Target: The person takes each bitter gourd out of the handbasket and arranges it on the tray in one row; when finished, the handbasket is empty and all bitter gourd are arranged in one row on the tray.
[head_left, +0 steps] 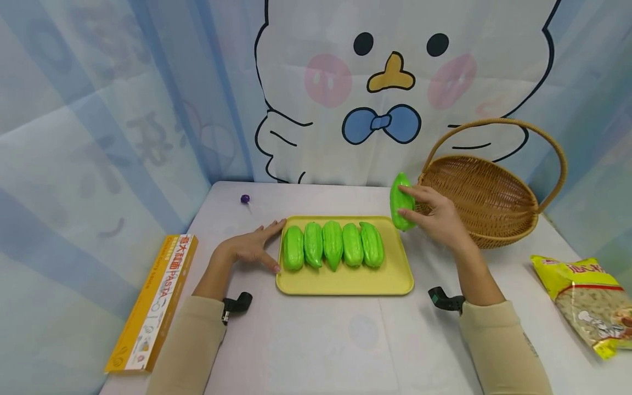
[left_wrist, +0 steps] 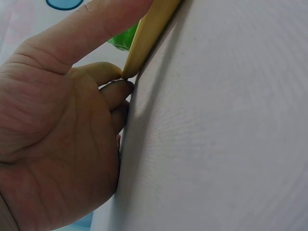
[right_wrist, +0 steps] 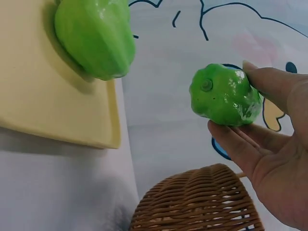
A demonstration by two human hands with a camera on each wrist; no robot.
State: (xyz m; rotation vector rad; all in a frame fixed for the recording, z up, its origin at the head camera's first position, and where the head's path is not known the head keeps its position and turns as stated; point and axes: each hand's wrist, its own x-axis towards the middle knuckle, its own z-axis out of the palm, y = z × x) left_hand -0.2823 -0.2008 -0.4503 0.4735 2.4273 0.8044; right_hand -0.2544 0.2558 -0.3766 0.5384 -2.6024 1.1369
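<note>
Near the back right of the table, my right hand (head_left: 436, 216) pinches a green ridged toy gourd (head_left: 401, 202) between thumb and fingers. The gourd is held upright in the air, just off the tray's back right corner and left of the wicker basket (head_left: 486, 197). Several more glossy gourds (head_left: 333, 245) lie side by side in a row on the yellow tray (head_left: 340, 282). My left hand (head_left: 254, 247) rests at the tray's left edge, its fingers spread and touching the rim. In the left wrist view the tray's edge (left_wrist: 149, 36) meets the fingertips.
At the left stands a yellow pasta box (head_left: 150, 304). A purple lollipop (head_left: 245, 199) lies near the back left. On the right is a yellow-topped snack bag (head_left: 587, 302). A printed curtain (head_left: 385, 159) hangs behind the table; the basket's handle arches high.
</note>
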